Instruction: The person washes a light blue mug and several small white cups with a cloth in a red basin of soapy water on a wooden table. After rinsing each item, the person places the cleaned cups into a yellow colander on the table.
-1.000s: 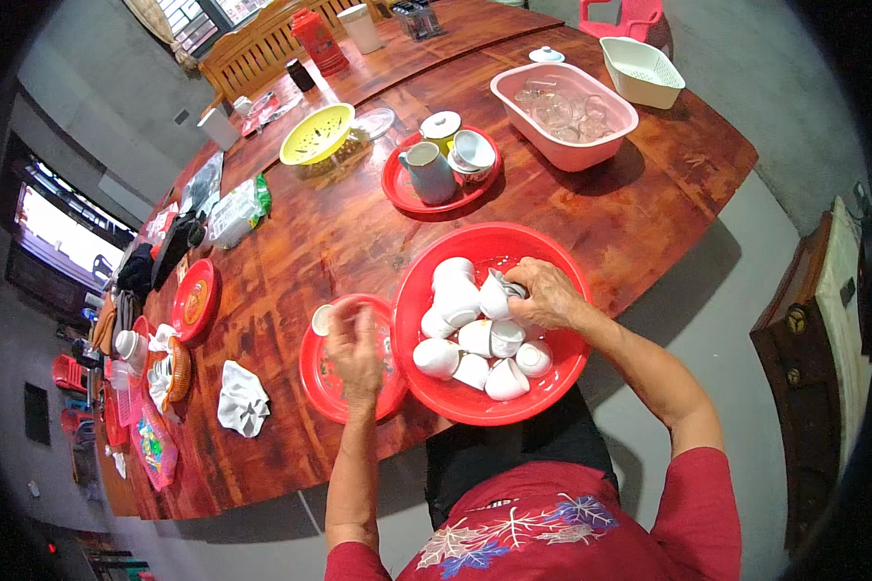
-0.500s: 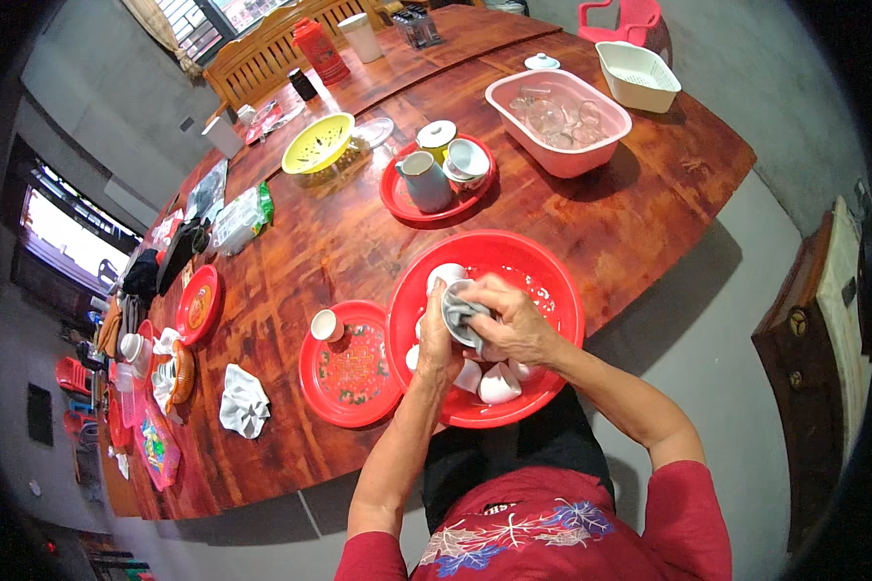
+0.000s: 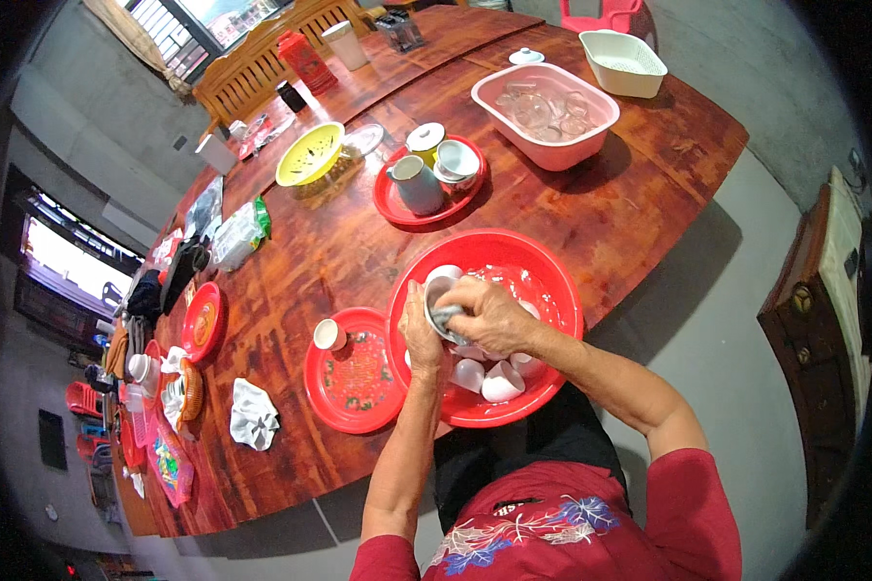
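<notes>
While the left hand (image 3: pixel 420 329) hugs a white cup (image 3: pixel 436 290) in the head view, the right hand (image 3: pixel 499 315) grips a bunched grey cloth (image 3: pixel 446 316) and presses it inside the cup. Some fingertips are hidden. The cup is up over the big red basin (image 3: pixel 553 276), above more white cups (image 3: pixel 502 383). The left hand is no longer over the red tray (image 3: pixel 378 334), where a small cup (image 3: pixel 329 335) sits, so both hands work on one cup
</notes>
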Demonstrator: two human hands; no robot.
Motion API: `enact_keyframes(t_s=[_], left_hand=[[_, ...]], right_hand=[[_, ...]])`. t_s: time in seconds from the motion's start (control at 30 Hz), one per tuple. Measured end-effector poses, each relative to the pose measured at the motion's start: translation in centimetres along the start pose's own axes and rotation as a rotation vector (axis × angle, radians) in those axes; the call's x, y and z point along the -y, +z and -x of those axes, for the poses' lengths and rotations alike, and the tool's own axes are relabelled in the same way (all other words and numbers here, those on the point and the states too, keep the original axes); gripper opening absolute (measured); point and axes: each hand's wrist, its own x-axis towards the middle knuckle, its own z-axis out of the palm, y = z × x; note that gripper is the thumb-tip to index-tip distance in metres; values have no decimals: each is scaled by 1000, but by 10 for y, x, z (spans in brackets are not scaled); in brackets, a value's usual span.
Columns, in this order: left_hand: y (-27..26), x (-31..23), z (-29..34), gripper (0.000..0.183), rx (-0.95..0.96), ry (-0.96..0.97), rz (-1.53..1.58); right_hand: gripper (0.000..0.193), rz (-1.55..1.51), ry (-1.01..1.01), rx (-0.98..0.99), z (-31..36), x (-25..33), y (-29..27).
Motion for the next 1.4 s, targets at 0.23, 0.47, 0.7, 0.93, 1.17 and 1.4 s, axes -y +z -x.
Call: enact_keyframes(t_s=[0.23,0.47,0.7,0.93,1.17,1.4], left_hand=[[26,-12,23,43,-66,-104,-28],[16,-31,16,50,113,-150,70],[9,-32,6,44,71,-244,365],[10,-29,1,45,97,-247,312],[19,4,-7,29,2,-52,80],[35,-14,5,27,-8,90,-95]], right_hand=[[24,132,44,-422,-15,-13,-1],[24,786,153,-69,-5,-64,-17],[19,856,269,261,-3,-79,-30],[29,192,-9,-108,-13,13,-52],[21,613,-177,-101,-10,-19,-7],[19,55,49,-73,-4,-18,-8]])
